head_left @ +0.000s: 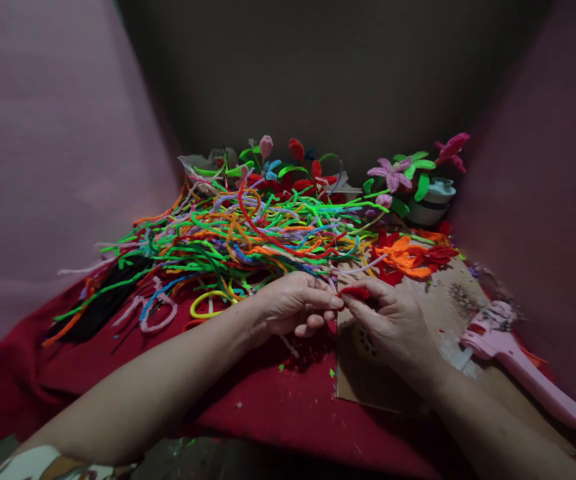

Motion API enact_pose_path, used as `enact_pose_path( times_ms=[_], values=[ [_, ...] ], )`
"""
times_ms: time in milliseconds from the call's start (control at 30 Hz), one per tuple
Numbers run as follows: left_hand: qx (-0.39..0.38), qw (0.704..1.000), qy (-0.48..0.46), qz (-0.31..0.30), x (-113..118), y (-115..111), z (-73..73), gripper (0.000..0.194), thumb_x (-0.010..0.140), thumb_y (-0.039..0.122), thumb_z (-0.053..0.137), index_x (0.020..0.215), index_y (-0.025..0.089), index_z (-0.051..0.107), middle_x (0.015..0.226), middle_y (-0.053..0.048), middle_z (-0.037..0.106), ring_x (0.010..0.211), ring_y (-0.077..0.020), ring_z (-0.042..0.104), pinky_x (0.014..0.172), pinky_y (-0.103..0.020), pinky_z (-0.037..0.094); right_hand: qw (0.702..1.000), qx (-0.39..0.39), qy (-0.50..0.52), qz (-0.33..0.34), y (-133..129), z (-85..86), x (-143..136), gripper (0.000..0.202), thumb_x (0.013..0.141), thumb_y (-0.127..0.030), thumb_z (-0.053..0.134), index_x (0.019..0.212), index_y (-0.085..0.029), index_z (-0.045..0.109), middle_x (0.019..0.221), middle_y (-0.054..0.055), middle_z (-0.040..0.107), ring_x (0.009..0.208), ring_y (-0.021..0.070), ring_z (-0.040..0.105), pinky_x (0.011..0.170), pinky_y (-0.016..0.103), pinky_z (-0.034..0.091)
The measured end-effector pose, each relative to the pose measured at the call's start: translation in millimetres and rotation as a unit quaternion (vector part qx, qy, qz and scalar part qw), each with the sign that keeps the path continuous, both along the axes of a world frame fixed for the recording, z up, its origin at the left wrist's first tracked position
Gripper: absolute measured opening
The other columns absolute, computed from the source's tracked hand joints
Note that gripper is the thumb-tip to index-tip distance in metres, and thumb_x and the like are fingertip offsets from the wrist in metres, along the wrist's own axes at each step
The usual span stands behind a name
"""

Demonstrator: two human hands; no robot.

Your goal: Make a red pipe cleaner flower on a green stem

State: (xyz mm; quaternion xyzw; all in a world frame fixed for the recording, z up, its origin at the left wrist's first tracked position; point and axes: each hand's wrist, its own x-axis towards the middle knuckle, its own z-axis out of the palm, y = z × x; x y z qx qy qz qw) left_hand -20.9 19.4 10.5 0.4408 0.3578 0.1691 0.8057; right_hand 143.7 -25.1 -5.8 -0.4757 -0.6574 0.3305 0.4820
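Observation:
Over the front of the table my left hand (304, 305) and my right hand (395, 327) meet, both pinching. Between them is a small fuzzy red pipe cleaner piece (355, 293). My right thumb and fingers grip its body, and my left thumb and fingertip close on its left end. My fingers hide part of it, so its full shape does not show. Just beyond my hands lies a big tangled heap of coloured pipe cleaners (248, 230). Orange pipe cleaner petals (405, 257) rest past my right hand.
A cardboard sheet (368, 387) lies under my right hand on the red cloth (263, 407). The pink glue gun (523, 363) rests at the right. Finished pipe cleaner flowers (392, 175) stand behind, beside a pale container (433, 203). A black item (101, 300) is at the left.

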Motion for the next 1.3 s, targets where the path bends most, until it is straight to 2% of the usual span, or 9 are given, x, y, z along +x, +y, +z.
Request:
enact_pose_path(
  times_ms=[100, 200, 400, 500, 600, 733, 800, 967, 1300],
  values=[
    [0.056, 0.998, 0.034, 0.012, 2.2, -3.9, 3.7, 0.014, 0.067, 0.024, 0.062, 0.065, 0.014, 0.052, 0.049, 0.006, 0.049, 0.03, -0.0023, 0.03, 0.03, -0.017, 0.021, 1.0, -0.006, 0.012, -0.01, -1.9, 3.1, -1.8, 0.011, 0.077, -0.02, 0.056, 0.076, -0.016, 0.066, 0.075, 0.004, 0.065, 0.07, 0.0163, 0.058, 0.067, 0.027, 0.043],
    [0.314, 0.937, 0.145, 0.045, 5.0, -12.2, 3.8, 0.012, 0.073, 0.024, 0.056, 0.066, 0.015, 0.053, 0.049, 0.006, 0.045, 0.038, -0.0045, 0.035, 0.038, -0.019, 0.027, 0.997, -0.048, 0.048, -0.029, -2.9, 5.2, -5.5, 0.009, 0.076, -0.02, 0.057, 0.073, -0.017, 0.066, 0.072, 0.001, 0.065, 0.067, 0.0139, 0.056, 0.064, 0.025, 0.042],
    [0.864, 0.4, 0.306, 0.003, 3.5, -27.1, -2.8, 0.02, 0.086, 0.018, 0.04, 0.073, 0.015, 0.056, 0.064, -0.002, 0.055, 0.057, -0.0123, 0.05, 0.049, -0.025, 0.034, 0.916, -0.286, 0.279, 0.024, 3.8, 1.4, -6.0, 0.018, 0.063, -0.023, 0.064, 0.052, -0.016, 0.052, 0.043, -0.006, 0.043, 0.038, 0.0053, 0.034, 0.037, 0.019, 0.024],
    [0.909, 0.304, 0.283, -0.02, -0.8, -24.1, -1.8, 0.017, 0.087, 0.02, 0.042, 0.078, 0.015, 0.056, 0.066, -0.002, 0.056, 0.058, -0.013, 0.052, 0.052, -0.026, 0.036, 0.868, -0.359, 0.338, 0.06, 9.1, 2.3, -1.6, 0.017, 0.055, -0.02, 0.066, 0.047, -0.015, 0.051, 0.042, -0.005, 0.043, 0.037, 0.0054, 0.035, 0.033, 0.017, 0.022],
    [0.876, 0.422, 0.234, 0.014, -2.7, -17.5, 0.6, 0.017, 0.087, 0.018, 0.041, 0.083, 0.015, 0.057, 0.071, -0.004, 0.06, 0.064, -0.0124, 0.055, 0.057, -0.024, 0.04, 0.852, -0.372, 0.363, 0.064, 11.0, 5.9, 2.1, 0.015, 0.053, -0.02, 0.067, 0.049, -0.014, 0.053, 0.045, -0.003, 0.047, 0.038, 0.005, 0.037, 0.033, 0.016, 0.022],
    [0.535, 0.826, 0.145, 0.102, -0.1, -11.7, 5.1, 0.015, 0.085, 0.026, 0.046, 0.081, 0.014, 0.056, 0.065, 0.0, 0.057, 0.052, -0.007, 0.051, 0.048, -0.018, 0.039, 0.9, -0.287, 0.325, 0.05, 6.3, 11.7, 2.8, 0.014, 0.062, -0.025, 0.07, 0.061, -0.014, 0.06, 0.046, -0.004, 0.049, 0.039, 0.0054, 0.038, 0.036, 0.018, 0.027],
    [0.308, 0.945, 0.076, 0.074, 1.1, -9.9, 6.6, 0.025, 0.085, 0.034, 0.047, 0.075, 0.013, 0.055, 0.058, 0.002, 0.055, 0.038, -0.0041, 0.043, 0.037, -0.017, 0.033, 0.943, -0.213, 0.253, 0.038, 2.4, 13.8, 2.1, 0.013, 0.069, -0.026, 0.067, 0.067, -0.015, 0.063, 0.052, -0.003, 0.053, 0.043, 0.0061, 0.041, 0.041, 0.019, 0.032],
    [0.051, 0.997, -0.057, -0.006, 0.6, -5.7, 4.1, 0.041, 0.084, 0.044, 0.047, 0.068, 0.008, 0.059, 0.053, -0.004, 0.06, 0.03, -0.0046, 0.042, 0.028, -0.016, 0.028, 0.997, -0.013, 0.07, 0.023, -2.9, 13.1, 1.0, 0.007, 0.078, -0.021, 0.059, 0.077, -0.017, 0.064, 0.072, 0.001, 0.063, 0.067, 0.0126, 0.056, 0.062, 0.024, 0.043],
    [0.014, 0.995, -0.081, -0.051, -4.0, -5.6, 5.8, 0.026, 0.074, 0.032, 0.063, 0.072, 0.006, 0.061, 0.069, -0.01, 0.069, 0.031, -0.0058, 0.047, 0.025, -0.015, 0.027, 0.985, 0.128, -0.115, 0.013, -7.5, 8.8, 4.1, 0.009, 0.082, -0.014, 0.051, 0.078, -0.016, 0.059, 0.069, 0.002, 0.058, 0.064, 0.013, 0.054, 0.062, 0.025, 0.042]
  ],
)
